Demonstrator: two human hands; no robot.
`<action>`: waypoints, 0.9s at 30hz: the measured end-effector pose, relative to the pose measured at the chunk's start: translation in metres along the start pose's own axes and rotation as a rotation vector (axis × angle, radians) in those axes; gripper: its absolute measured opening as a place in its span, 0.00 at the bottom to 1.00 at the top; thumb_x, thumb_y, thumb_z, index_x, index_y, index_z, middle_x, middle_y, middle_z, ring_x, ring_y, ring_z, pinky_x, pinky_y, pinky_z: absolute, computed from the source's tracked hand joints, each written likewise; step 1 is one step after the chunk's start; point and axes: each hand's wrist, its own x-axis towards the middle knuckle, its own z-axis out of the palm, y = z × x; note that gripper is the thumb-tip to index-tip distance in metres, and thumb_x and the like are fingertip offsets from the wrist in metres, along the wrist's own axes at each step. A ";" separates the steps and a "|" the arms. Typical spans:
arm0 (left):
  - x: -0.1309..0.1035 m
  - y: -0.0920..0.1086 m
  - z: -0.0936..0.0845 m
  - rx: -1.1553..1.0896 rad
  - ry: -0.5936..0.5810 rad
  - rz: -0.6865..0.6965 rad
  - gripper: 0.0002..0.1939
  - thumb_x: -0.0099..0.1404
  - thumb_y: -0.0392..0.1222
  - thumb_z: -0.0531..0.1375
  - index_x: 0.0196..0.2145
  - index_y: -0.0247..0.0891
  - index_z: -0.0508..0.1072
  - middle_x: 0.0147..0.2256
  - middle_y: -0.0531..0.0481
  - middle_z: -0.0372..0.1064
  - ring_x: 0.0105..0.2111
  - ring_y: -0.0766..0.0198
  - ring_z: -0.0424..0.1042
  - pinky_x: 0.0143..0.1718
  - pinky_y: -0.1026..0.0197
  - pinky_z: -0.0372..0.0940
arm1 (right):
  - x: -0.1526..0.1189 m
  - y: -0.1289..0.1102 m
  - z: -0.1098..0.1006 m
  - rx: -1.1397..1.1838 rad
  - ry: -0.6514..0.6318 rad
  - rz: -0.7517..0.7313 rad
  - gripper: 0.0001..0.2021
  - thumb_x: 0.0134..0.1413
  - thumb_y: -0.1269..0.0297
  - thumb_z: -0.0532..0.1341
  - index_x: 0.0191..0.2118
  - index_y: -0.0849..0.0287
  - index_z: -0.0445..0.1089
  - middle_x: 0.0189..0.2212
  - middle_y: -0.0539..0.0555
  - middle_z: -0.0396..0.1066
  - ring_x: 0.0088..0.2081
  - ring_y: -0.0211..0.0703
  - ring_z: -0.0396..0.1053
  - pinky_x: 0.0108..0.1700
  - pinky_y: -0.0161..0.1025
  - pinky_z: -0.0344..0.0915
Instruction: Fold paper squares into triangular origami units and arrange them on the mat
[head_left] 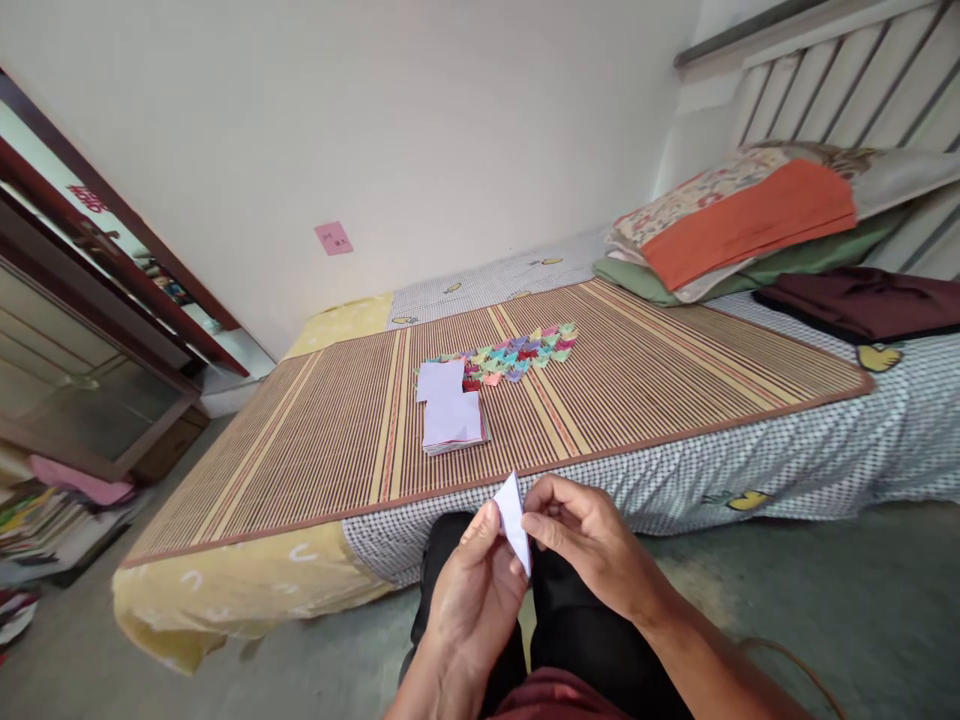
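A small white piece of paper (513, 522), folded to a pointed triangle-like shape, is held upright over my lap. My left hand (478, 575) grips it from the left, thumb on its face. The thumb and curled fingers of my right hand (577, 530) pinch its right edge. Beyond my hands, a stack of white square paper (453, 421) lies on the striped mat, with another white sheet (440, 380) just behind it. Behind and to the right spread many small folded paper pieces (517, 352) in several colours.
The striped mat (315, 440) covers the bed. Folded bedding with an orange cloth (754, 222) and a dark maroon cloth (862, 302) lie at the right. A pink note (333, 238) is on the wall. Books (45, 525) are piled at the far left.
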 end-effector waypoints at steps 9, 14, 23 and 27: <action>-0.003 0.001 -0.001 -0.004 -0.047 -0.033 0.14 0.55 0.35 0.77 0.38 0.30 0.81 0.32 0.49 0.76 0.28 0.68 0.74 0.26 0.68 0.72 | 0.000 -0.003 0.001 0.061 -0.035 -0.006 0.11 0.63 0.58 0.68 0.33 0.58 0.71 0.26 0.47 0.71 0.29 0.39 0.72 0.33 0.34 0.67; -0.003 0.001 -0.003 0.019 -0.056 -0.017 0.13 0.57 0.36 0.76 0.38 0.31 0.81 0.32 0.50 0.75 0.29 0.68 0.74 0.28 0.68 0.72 | -0.002 -0.005 0.001 0.066 -0.040 -0.033 0.10 0.64 0.61 0.67 0.32 0.58 0.70 0.25 0.47 0.70 0.28 0.38 0.71 0.33 0.33 0.67; 0.000 0.000 -0.004 0.089 -0.064 0.015 0.12 0.58 0.39 0.75 0.38 0.33 0.81 0.35 0.47 0.76 0.33 0.66 0.74 0.32 0.67 0.70 | -0.003 0.000 0.000 -0.079 0.003 -0.083 0.09 0.69 0.63 0.60 0.34 0.57 0.69 0.26 0.47 0.69 0.28 0.38 0.70 0.32 0.33 0.66; -0.003 -0.001 -0.001 0.298 -0.051 0.153 0.12 0.60 0.44 0.74 0.34 0.32 0.81 0.33 0.46 0.74 0.33 0.64 0.71 0.33 0.65 0.70 | -0.004 0.008 0.001 -0.274 0.176 -0.217 0.07 0.61 0.73 0.61 0.43 0.55 0.71 0.33 0.48 0.73 0.34 0.41 0.72 0.39 0.35 0.68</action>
